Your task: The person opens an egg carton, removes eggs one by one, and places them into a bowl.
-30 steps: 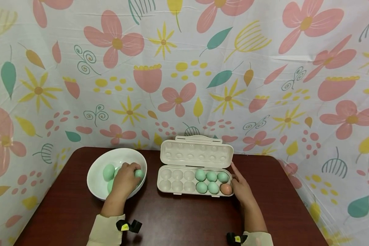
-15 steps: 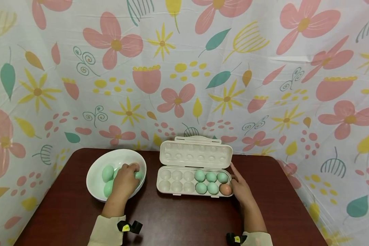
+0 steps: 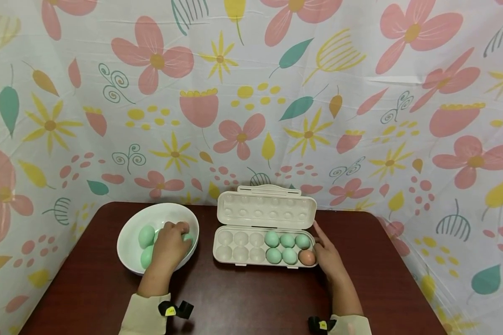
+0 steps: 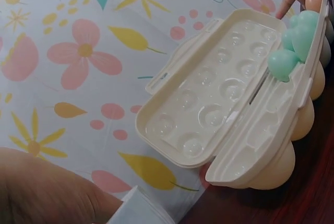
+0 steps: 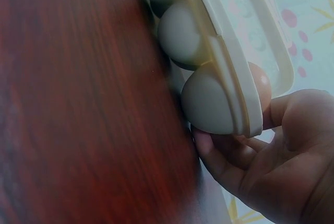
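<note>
My left hand [image 3: 170, 244] reaches down into a white bowl [image 3: 127, 225], fingers bent among pale green eggs [image 3: 146, 236]. A pinkish-brown rounded patch shows beside its fingers; I cannot tell whether they hold an egg. An open cream egg carton [image 3: 267, 211] lies to the right, its lid tipped back. Several green eggs [image 3: 288, 240] and one brown egg [image 3: 306, 257] fill its right half; the left cups are bare. My right hand [image 3: 329, 260] grips the carton's right end, fingers curled under the outer cup [image 5: 209, 101] in the right wrist view.
A dark reddish wooden table [image 3: 251, 298] carries the bowl and carton. Directly behind it hangs a white floral cloth [image 3: 251, 93], with the carton's raised lid close to it.
The left hand stays in the bowl with only slight movement, and more of the pinkish-brown patch shows by its fingers. The right hand and the carton keep their places.
</note>
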Action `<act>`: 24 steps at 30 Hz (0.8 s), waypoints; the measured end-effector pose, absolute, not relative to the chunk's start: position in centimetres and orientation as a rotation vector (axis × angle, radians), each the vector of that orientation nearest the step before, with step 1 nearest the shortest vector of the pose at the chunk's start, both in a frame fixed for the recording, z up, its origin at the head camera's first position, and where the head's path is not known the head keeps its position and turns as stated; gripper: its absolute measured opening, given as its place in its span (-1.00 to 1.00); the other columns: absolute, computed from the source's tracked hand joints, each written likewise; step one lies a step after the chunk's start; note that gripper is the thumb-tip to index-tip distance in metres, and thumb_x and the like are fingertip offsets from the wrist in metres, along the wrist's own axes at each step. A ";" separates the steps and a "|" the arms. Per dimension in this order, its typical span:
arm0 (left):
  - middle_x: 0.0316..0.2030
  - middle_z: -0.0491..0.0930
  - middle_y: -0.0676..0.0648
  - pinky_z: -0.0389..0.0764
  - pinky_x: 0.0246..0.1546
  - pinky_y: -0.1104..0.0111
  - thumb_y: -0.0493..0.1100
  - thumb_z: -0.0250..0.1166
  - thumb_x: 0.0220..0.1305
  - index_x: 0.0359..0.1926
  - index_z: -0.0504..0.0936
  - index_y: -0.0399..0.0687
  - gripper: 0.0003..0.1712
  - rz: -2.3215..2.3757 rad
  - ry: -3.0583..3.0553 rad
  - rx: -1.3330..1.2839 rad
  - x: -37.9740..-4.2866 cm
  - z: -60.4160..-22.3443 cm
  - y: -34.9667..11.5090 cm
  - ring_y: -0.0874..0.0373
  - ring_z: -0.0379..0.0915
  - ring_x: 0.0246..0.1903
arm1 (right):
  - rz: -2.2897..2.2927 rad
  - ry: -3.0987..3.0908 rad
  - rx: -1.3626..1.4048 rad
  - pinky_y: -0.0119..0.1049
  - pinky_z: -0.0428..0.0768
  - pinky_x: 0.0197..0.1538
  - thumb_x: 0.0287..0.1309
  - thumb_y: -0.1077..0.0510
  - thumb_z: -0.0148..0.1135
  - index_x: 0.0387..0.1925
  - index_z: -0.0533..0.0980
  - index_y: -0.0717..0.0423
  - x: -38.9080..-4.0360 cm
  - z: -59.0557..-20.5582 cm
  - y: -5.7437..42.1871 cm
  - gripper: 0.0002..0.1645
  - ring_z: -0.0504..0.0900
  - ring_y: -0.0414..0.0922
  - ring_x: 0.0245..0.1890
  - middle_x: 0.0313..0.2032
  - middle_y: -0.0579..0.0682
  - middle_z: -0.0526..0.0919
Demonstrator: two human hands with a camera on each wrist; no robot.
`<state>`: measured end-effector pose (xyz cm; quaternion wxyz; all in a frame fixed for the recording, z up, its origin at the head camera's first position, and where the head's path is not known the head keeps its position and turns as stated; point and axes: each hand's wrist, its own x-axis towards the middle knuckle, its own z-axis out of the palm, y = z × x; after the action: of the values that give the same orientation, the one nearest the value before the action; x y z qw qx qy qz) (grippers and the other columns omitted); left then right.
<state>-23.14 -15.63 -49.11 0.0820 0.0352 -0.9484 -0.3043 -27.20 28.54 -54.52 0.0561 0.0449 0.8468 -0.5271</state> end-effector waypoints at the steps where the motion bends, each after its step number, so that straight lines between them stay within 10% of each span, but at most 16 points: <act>1: -0.10 0.50 -0.34 0.50 -0.06 -0.09 -0.23 0.35 0.14 -0.13 0.63 -0.18 -0.75 -0.924 -2.816 0.114 -23.1 -49.0 -15.6 -0.33 0.46 -0.05 | -1.597 2.569 0.135 -0.33 0.49 -0.15 0.48 0.22 -0.24 0.55 -0.03 -0.60 -27.2 -54.5 28.5 -0.19 0.52 -0.08 -0.17 0.28 0.23 0.47; 12: 0.51 0.03 -0.45 -0.15 0.40 -0.43 0.11 0.28 0.36 0.52 0.23 -0.14 -0.15 -0.910 -2.815 0.169 -23.3 -48.3 -15.4 -0.44 -0.35 0.56 | -1.619 2.561 0.133 -0.35 0.49 -0.11 0.49 0.23 -0.23 0.56 -0.04 -0.56 -27.1 -54.2 28.5 -0.18 0.52 -0.09 -0.11 0.31 0.26 0.46; 24: 0.57 -0.08 -0.39 -0.32 0.35 -0.52 0.35 0.21 0.34 0.60 0.07 -0.03 0.02 -0.852 -2.720 0.103 -23.1 -47.6 -14.9 -0.42 -0.45 0.57 | -1.638 2.541 0.135 -0.36 0.48 -0.12 0.49 0.25 -0.23 0.57 -0.04 -0.51 -27.3 -54.3 28.6 -0.19 0.52 -0.12 -0.14 0.32 0.26 0.46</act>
<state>-23.07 -14.86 -47.56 0.1441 0.0356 -0.9438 -0.2955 -27.29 28.57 -54.32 0.0578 0.0444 0.8382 -0.5405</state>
